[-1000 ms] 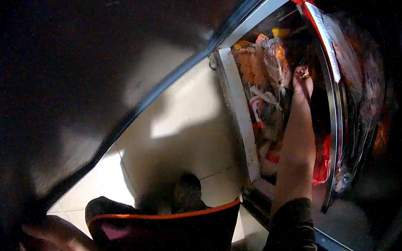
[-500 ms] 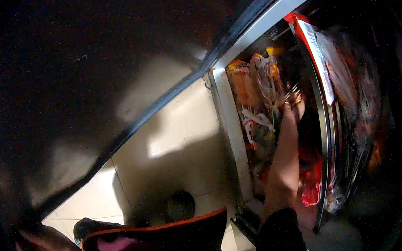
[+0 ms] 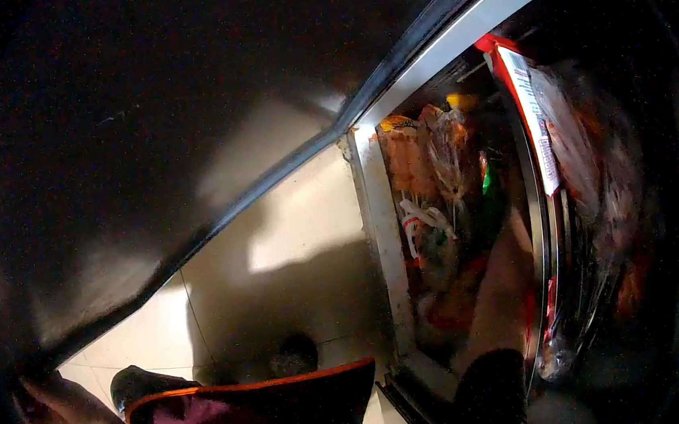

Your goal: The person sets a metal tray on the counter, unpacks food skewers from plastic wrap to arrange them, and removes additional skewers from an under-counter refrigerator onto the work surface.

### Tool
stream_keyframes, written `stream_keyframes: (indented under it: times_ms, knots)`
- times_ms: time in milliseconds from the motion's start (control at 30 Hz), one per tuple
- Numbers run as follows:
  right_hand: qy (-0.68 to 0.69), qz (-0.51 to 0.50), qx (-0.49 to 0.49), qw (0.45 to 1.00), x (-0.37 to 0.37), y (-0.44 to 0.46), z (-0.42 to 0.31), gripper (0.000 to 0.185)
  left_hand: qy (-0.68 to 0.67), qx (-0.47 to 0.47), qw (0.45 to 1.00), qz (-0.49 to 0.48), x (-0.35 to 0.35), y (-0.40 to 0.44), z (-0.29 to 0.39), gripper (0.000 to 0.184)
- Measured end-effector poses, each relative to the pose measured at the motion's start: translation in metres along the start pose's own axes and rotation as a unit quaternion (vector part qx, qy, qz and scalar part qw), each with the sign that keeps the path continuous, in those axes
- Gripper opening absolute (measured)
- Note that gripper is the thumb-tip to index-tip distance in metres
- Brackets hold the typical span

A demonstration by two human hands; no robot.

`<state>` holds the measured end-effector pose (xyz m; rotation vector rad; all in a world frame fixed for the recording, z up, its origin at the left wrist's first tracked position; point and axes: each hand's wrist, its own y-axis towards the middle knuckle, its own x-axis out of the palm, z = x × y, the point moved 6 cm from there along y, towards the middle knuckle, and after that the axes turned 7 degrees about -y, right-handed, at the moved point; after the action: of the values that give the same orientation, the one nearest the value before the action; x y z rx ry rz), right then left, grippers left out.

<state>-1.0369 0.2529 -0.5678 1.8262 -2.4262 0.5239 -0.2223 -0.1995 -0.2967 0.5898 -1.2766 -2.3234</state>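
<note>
My right forearm reaches into an open fridge-like cabinet, between the bagged goods on the left and a rack edge. Its wrist and part of my right hand show dimly beside that edge; the fingers are hidden. Near it lies a green packet. Clear plastic bags and an orange-brown package sit to the left of it. At lower left, my left hand is closed at the end of the dark door, its fingertips in shadow.
A red and white labelled packet stands upright by the rack, with clear-wrapped goods right of it. The cabinet's pale frame borders the tiled floor. A dark garment with an orange edge is below.
My right hand has moved right and towards me, from beside the bags to behind the rack edge. The green packet now shows. My left hand stays by the door, slightly higher in view.
</note>
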Motion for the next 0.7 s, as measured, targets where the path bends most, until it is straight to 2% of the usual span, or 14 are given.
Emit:
stream_keyframes:
  times_ms: [33,133,233,300,367,433,467,500,533,567,600,633,667,700]
  knots:
    - [-0.008,0.007,-0.002,1.0,-0.001,-0.003,0.0,0.021,0.016,0.011,1.0,-0.016,0.004,0.002,0.006,0.039]
    - [-0.05,0.038,-0.014,0.998,-0.001,-0.016,0.001,0.021,0.016,0.133,0.991,-0.018,0.017,-0.009,0.03,0.04]
    - [-0.127,0.086,-0.027,0.988,0.002,-0.039,0.001,0.021,0.021,0.174,0.982,-0.073,0.032,-0.009,0.04,0.034]
    - [-0.209,0.115,-0.031,0.971,0.008,-0.065,-0.002,0.022,0.124,0.236,0.964,-0.009,0.038,-0.008,0.053,0.028]
    - [-0.262,0.091,-0.042,0.96,0.021,-0.103,-0.003,0.022,0.158,0.26,0.952,-0.04,0.056,-0.01,0.075,0.027]
    - [-0.226,-0.017,-0.112,0.968,0.035,-0.167,-0.01,0.023,0.223,0.221,0.949,0.002,0.025,-0.039,0.056,0.032]
    - [-0.189,-0.092,-0.157,0.965,0.043,-0.208,-0.015,0.026,0.103,0.196,0.975,0.024,0.025,-0.048,0.062,0.029]
    - [-0.148,-0.169,-0.193,0.955,0.052,-0.251,-0.021,0.03,0.072,0.166,0.983,0.017,0.02,-0.06,0.057,0.027]
    - [-0.215,-0.159,-0.139,0.953,0.059,-0.324,-0.037,0.026,0.067,0.147,0.987,0.021,0.022,-0.058,0.057,0.025]
    - [-0.206,-0.213,-0.235,0.926,0.048,-0.352,-0.023,0.024,0.063,0.131,0.989,0.022,0.025,-0.055,0.06,0.023]
    - [-0.315,-0.285,-0.064,0.903,0.051,-0.398,-0.033,0.021,0.018,0.115,0.993,-0.018,0.027,-0.056,0.05,0.021]
    - [-0.289,-0.329,-0.153,0.886,0.048,-0.445,-0.043,0.019,-0.017,0.122,0.992,-0.015,0.03,-0.048,0.06,0.018]
    - [-0.274,-0.364,-0.098,0.885,0.053,-0.488,-0.071,0.017,0.017,0.122,0.992,-0.026,0.033,-0.046,0.072,0.017]
    - [-0.29,-0.376,-0.103,0.874,0.049,-0.521,-0.097,0.016,0.046,0.122,0.991,-0.037,0.034,-0.044,0.078,0.017]
